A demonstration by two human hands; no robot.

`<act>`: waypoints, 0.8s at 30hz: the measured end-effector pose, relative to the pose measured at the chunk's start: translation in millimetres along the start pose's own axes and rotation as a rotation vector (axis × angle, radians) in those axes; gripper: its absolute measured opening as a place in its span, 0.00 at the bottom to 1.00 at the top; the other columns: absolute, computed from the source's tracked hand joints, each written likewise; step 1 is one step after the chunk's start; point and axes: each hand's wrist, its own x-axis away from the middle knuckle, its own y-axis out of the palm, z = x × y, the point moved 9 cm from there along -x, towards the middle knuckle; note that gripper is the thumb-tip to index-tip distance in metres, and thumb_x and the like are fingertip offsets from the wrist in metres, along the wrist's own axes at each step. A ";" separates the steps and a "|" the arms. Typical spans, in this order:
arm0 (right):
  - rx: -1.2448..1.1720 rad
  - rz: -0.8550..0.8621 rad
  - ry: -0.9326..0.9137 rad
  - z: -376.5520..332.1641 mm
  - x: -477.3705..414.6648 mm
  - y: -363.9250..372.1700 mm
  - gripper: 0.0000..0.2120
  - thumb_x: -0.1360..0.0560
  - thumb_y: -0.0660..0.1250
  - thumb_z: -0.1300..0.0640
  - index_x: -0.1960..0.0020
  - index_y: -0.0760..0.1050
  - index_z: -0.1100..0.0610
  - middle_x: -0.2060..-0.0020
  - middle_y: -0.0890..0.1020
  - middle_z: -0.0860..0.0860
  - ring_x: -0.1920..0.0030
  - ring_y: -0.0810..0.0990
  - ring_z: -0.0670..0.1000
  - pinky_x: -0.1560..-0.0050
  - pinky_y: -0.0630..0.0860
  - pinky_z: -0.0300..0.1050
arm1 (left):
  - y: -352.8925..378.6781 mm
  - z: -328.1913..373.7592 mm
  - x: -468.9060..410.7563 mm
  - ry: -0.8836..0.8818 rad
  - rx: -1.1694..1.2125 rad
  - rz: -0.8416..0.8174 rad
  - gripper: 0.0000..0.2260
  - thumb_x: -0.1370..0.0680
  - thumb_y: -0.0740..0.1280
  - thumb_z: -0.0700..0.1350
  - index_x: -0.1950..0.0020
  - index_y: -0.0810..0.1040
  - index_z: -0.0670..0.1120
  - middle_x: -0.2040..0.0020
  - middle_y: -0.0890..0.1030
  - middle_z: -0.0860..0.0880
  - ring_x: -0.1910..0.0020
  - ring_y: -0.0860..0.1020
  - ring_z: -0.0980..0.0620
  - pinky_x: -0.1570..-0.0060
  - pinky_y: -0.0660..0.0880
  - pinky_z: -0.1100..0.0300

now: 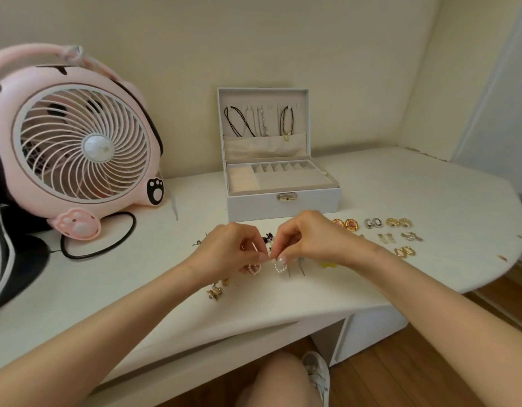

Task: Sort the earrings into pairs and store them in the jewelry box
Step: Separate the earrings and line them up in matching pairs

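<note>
White desk (430, 195) against a cream wall (283, 39), seen from above. At the back we see the box (283, 202) standing open, with necklaces (239, 124) hanging in its lid. Our left hand (236, 254) and right hand (312, 239) meet just in front of it, fingers curled, each pinching one of two pearl earrings (281, 268) (small heart-shaped loops, held close together). Paired earrings (374, 223) lie in rows to the right, and loose ones (215, 292) lie near our left wrist. A pink fan (78, 148) stands at the left.
</note>
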 end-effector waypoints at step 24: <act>0.236 0.032 -0.041 -4.0 -3.1 8.9 0.19 0.35 0.69 0.69 0.62 0.64 0.48 0.66 0.81 0.42 0.58 0.78 0.43 0.54 0.62 0.44 | 18.9 -7.0 -11.1 0.046 -0.169 0.020 0.10 0.31 0.73 0.50 0.63 0.72 0.54 0.67 0.76 0.59 0.68 0.71 0.60 0.61 0.70 0.57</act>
